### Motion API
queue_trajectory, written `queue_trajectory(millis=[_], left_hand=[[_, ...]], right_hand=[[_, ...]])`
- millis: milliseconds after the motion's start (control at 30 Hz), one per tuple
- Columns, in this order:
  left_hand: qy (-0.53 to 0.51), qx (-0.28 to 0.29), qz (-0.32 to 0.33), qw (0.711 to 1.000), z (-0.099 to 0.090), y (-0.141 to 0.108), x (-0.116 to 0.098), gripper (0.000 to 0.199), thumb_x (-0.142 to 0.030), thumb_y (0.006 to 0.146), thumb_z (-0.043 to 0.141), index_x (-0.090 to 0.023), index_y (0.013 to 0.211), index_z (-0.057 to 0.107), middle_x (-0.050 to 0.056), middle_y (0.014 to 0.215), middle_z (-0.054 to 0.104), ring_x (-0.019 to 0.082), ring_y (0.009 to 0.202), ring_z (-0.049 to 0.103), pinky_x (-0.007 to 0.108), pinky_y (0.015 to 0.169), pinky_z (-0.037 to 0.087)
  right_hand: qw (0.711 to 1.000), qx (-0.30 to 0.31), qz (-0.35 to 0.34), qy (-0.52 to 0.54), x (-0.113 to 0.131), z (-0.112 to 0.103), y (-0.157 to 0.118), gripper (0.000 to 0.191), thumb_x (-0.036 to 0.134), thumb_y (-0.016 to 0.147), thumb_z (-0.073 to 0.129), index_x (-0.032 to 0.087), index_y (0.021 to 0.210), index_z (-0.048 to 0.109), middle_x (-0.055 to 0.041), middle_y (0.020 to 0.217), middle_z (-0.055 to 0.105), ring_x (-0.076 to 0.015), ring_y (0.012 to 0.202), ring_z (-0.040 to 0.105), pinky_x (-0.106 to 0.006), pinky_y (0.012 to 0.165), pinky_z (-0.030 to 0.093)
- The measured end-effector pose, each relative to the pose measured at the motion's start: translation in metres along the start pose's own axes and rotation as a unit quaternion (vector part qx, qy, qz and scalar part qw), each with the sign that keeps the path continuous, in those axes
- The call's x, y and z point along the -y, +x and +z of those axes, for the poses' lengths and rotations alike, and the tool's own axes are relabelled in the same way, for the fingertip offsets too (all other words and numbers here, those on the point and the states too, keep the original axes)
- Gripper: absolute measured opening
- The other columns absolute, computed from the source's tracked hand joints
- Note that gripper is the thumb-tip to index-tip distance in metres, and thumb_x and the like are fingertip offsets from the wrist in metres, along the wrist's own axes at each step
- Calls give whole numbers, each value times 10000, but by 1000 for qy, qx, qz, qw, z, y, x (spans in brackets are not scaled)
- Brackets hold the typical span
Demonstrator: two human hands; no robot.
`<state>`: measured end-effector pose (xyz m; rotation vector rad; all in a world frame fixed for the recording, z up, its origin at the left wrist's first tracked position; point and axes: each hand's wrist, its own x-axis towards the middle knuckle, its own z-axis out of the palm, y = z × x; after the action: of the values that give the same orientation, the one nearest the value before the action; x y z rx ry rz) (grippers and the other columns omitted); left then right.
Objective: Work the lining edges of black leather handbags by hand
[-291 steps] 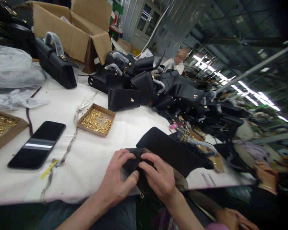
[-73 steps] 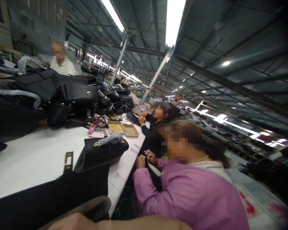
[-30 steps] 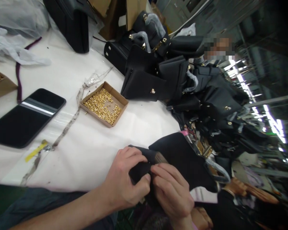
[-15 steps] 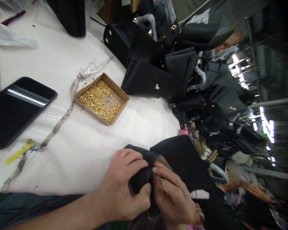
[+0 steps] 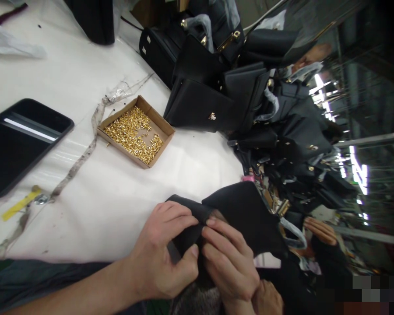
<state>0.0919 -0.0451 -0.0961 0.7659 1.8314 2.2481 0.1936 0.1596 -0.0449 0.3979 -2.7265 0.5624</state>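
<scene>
A black leather handbag lies at the table's near edge, its flap folded up between my hands. My left hand grips the folded leather, fingers over the top and thumb below. My right hand presses its fingertips against the same leather, just beside the left fingertips. Whether a small part sits under the right fingers is hidden. Beyond the hands stands a shallow cardboard box with many small gold rivet-like pieces in it.
A black phone lies at the left beside a yellow strip. Black handbags with gold fittings are heaped at the back and right. Another person's hand is at the right; a further hand shows below my right one.
The gold piece seen at my right fingers earlier is now out of sight, those fingers having closed against the leather. My left hand keeps its grip. Another person's hand at the right has shifted.
</scene>
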Motion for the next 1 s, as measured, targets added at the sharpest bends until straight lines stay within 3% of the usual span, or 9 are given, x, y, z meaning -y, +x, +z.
queue_trajectory(millis=[167, 333, 500, 600, 800, 900, 1000], left_hand=[[26, -5, 14, 1000, 1, -1, 0, 456, -168, 823, 706, -220, 1276, 696, 70, 1227, 724, 272, 1157, 654, 513, 1063, 531], [24, -2, -1, 1000, 2, -2, -1, 424, -187, 855, 710, -238, 1276, 708, 66, 1243, 721, 268, 1161, 663, 506, 1058, 541], [6, -12, -23, 1000, 3, 3, -2, 358, -197, 863, 713, -237, 1218, 739, 55, 1191, 720, 257, 1116, 666, 497, 1001, 546], [-7, -5, -33, 999, 2, 4, -3, 350, -183, 861, 704, -236, 1205, 741, 52, 1182, 720, 257, 1101, 663, 499, 990, 541], [-21, -2, -30, 999, 0, 4, -6, 362, -161, 824, 695, -218, 1179, 731, 67, 1143, 711, 272, 1076, 654, 506, 964, 552], [-15, -10, -10, 1000, 1, 3, -6, 404, -160, 821, 698, -206, 1222, 721, 81, 1166, 709, 271, 1088, 658, 501, 979, 567], [-10, -19, 2, 1000, 1, 1, -4, 455, -158, 816, 702, -201, 1269, 709, 85, 1197, 707, 267, 1113, 660, 489, 1003, 581]], right_hand=[[999, -41, 8, 0, 2, 1, 9, 210, 32, 976, 759, 240, 973, 783, -55, 1244, 845, -307, 1187, 827, -463, 897, 788], [998, -55, -18, -16, 9, 0, 18, 225, -72, 937, 735, 148, 936, 782, -117, 1222, 836, -331, 1224, 797, -531, 1009, 756], [999, -50, 5, -2, 2, 1, 4, 215, 49, 997, 771, 173, 1162, 828, -118, 1264, 800, -322, 1325, 736, -610, 1172, 678], [998, -48, 35, -2, -5, 2, -3, 275, 81, 1008, 775, 197, 1252, 825, -128, 1335, 764, -332, 1336, 720, -642, 1160, 668], [997, -29, -43, -48, -3, -3, 10, 253, 49, 999, 766, 272, 1107, 823, -49, 1227, 826, -251, 1146, 791, -506, 1027, 734], [996, -4, -54, -72, 0, -6, 14, 257, 26, 985, 776, 259, 1088, 813, -46, 1245, 835, -241, 1158, 807, -457, 1020, 744], [995, 26, -76, -65, 0, -5, 13, 181, 21, 992, 767, 189, 1052, 797, -85, 1250, 842, -294, 1261, 792, -492, 1040, 744]])
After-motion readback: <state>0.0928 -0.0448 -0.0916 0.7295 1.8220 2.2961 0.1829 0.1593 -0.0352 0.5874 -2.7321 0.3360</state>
